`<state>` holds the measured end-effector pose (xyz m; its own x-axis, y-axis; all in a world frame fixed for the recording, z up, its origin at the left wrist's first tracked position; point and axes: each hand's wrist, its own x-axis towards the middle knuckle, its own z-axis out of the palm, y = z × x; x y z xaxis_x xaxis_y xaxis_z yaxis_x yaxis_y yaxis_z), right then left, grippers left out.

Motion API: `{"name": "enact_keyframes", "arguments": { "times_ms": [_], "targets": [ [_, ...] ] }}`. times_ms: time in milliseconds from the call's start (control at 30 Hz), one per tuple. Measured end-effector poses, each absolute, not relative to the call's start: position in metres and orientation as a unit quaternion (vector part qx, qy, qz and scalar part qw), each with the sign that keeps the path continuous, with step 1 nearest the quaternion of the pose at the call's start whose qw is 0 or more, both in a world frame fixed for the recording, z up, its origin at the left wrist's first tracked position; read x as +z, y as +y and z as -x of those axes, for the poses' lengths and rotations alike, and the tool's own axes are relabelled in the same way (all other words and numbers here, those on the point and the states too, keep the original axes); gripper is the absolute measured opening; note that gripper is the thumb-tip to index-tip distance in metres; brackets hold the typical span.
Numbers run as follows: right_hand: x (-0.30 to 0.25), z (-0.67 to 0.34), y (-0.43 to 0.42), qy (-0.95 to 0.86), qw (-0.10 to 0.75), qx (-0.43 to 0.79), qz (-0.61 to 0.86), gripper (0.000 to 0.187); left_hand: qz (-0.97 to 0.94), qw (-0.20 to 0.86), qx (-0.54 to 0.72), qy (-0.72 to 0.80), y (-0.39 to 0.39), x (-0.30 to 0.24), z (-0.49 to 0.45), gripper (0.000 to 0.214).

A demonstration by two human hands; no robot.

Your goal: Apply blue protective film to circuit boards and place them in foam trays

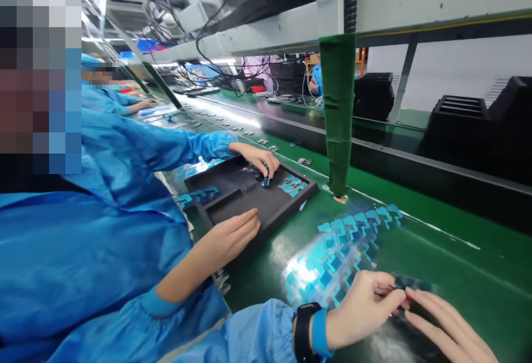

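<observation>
In the head view, the left hand (363, 310), with a black wristband (302, 331) above its blue cuff, pinches the near end of a dark strip (415, 284) between thumb and bent fingers; the right hand (451, 327) lies just beside it, fingers stretched out and close together with their tips on the same strip, though I cannot tell whether they clamp it; the strip is low over the green belt (457, 257), at the bottom right; just beyond the hands lies a glossy sheet of teal pieces (344, 241), flat on the belt; a green padded post (338, 113) stands behind it; further left, a co-worker's hand (233, 235) rests on the rim of a black tray (245, 191).
</observation>
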<state>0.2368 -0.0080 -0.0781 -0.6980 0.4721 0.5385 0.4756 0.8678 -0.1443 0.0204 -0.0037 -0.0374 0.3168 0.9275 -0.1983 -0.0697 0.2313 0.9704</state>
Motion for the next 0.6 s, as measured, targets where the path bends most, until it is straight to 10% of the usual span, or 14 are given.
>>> {"name": "enact_keyframes", "arguments": {
  "times_ms": [433, 600],
  "targets": [
    [-0.035, -0.213, -0.019, -0.767, 0.376, 0.301, 0.424, 0.012, -0.644, 0.614, 0.302, 0.343, -0.019, -0.024, -0.015, 0.025],
    [-0.022, -0.225, -0.004, -0.549, 0.453, 0.406, 0.573, 0.033, -0.599, 0.633, 0.317, 0.374, -0.017, -0.029, -0.017, 0.039]
  ]
}}
